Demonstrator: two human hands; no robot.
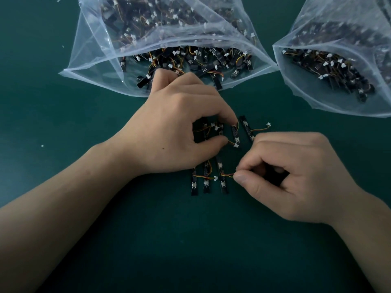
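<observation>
Orange wire (227, 175) pinched in right grip (292, 176), left grip (175, 123) pinching black strip (234, 133)

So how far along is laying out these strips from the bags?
Early. Three strips lie in a row on the mat. The left hand pinches an upper strip; the right hand pinches a row strip's wire. The big bag and the right bag hold many more.

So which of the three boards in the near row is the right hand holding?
The rightmost board: the right hand pinches its wire; the middle board and left board lie unheld.
</observation>
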